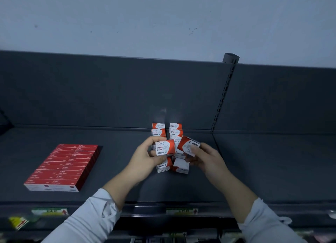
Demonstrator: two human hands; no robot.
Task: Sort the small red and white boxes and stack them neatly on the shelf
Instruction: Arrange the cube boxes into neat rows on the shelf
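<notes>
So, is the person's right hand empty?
No, the right hand pinches a tilted small red and white cardboard box.

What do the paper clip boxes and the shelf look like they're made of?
The boxes look like thin printed cardboard, slightly glossy; sharp folded edges and red and white print suggest it. The shelf is probably painted metal, dark grey with a smooth satin finish; the slotted upright at the back fits steel shelving, though paint hides the base material.
</notes>
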